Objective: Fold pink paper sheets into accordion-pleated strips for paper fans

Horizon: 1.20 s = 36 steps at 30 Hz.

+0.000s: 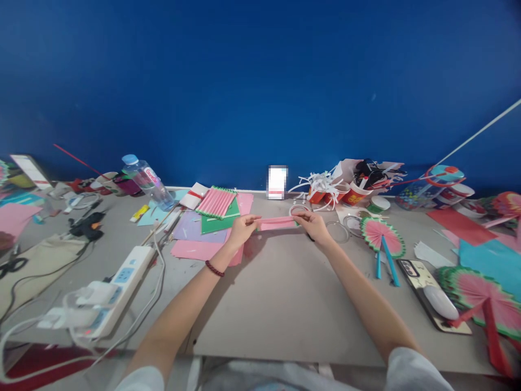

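Note:
A narrow folded strip of pink paper (277,223) with green at its ends is stretched between my two hands, just above the grey table. My left hand (243,229) pinches its left end, and a dark red bead bracelet circles that wrist. At the right end, my right hand (312,225) closes its thumb and fingers on the paper. Left of my hands lies a pleated pink paper with green edges (217,202), resting on a green sheet (228,220). A finished pink and green paper fan (382,239) with blue sticks lies to the right.
A white power strip (126,288) with plugs and a plastic bottle (150,182) stand on the left, near a glue gun (87,225). Against the blue wall is a blurred phone (277,182). Right are paper cups (355,194), a mouse (440,302) on a phone, and another fan (482,296).

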### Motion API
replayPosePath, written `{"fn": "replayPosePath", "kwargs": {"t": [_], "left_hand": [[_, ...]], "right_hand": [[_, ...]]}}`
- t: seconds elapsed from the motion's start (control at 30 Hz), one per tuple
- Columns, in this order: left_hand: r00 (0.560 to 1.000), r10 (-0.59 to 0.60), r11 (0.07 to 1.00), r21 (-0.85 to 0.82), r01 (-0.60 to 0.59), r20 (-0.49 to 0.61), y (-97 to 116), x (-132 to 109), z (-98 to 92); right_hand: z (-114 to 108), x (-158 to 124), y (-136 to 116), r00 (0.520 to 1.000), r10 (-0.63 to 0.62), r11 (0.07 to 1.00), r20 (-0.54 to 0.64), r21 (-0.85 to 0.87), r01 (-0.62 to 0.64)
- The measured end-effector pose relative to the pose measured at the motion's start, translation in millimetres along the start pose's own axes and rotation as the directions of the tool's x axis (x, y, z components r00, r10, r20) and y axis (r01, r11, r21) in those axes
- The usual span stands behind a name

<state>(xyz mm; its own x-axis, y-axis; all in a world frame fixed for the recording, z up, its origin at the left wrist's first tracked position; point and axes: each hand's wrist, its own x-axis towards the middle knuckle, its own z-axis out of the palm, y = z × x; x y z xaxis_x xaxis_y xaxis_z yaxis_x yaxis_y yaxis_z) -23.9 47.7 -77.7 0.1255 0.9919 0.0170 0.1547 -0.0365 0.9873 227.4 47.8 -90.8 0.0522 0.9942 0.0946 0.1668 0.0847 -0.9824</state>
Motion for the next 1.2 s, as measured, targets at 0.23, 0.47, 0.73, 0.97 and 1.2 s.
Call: {"fn": "replayPosePath", "kwargs": {"t": [0.23,0.47,0.73,0.97,1.2], "left_hand": [[0.999,0.037,0.996,0.074,-0.039,0.029,-6,2,-1.2],[1.000,0.027,0.999,0.040,-0.028,0.016,0,1,-0.6],[0.989,-0.103,0.992,-0.061,0.110,0.106,5,3,-5.9],[0.975,-0.119,0.983,-0.114,0.142,0.188,12,1,-8.4],[0.977,-0.099,0.995,0.001,0.101,0.191,5,2,-7.4]], "right_hand": [[-1,-1,-2,1.000,0.003,1.000,0.011,0.002,-0.003],[-1,-1,-3,1.000,-0.010,1.000,0.020,-0.007,0.010],[-5,-1,-4,0.997,0.071,0.997,0.036,-0.023,-0.070],[-8,-5,-12,0.981,0.176,0.983,0.086,-0.062,-0.171],[-6,-7,-20,0.983,0.154,0.987,0.101,-0.059,-0.149]]}}
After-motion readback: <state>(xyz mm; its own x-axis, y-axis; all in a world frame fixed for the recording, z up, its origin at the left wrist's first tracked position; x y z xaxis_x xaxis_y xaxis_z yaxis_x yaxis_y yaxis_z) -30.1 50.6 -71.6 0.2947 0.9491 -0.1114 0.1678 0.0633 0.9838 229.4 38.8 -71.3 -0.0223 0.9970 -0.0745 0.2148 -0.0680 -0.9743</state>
